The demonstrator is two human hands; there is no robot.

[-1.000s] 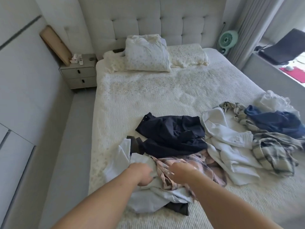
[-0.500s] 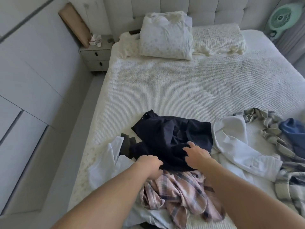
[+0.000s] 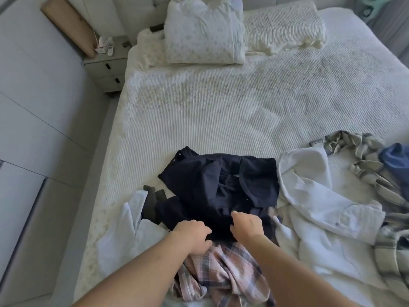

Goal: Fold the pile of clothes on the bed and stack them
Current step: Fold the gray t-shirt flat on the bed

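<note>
The head camera, the only view, looks down along both bare forearms to the near edge of the bed (image 3: pixel 221 111), which wears a ribbed off-white cover. The left hand (image 3: pixel 192 237) and the right hand (image 3: pixel 247 224) sit side by side on the near hem of a crumpled dark navy garment with small snap studs (image 3: pixel 219 187). Both hands have their fingers curled into that dark cloth, so each appears to be gripping a bunch of it; the fingertips themselves are buried in the fabric. Taking the hem at two points probably serves to lift the piece clear and shake it flat for folding.

The pile to be folded lies loose across the near half of the bed, nothing stacked yet. A pink and grey plaid flannel shirt (image 3: pixel 223 273) is bunched directly under the wrists, partly overlapped by the navy garment. A pale blue shirt (image 3: pixel 124 235) spreads to the left, with a small dark grey item (image 3: pixel 151 202) touching it. To the right lie a white long-sleeved shirt (image 3: pixel 309 196), then a cream and grey checked shirt (image 3: pixel 363 156) and a blue garment (image 3: pixel 396 158) at the frame edge.

The far half of the bed offers room for a stack, short of the white floral pillow (image 3: pixel 203 32). A grey bedside cabinet (image 3: pixel 106 72) stands to the left.
</note>
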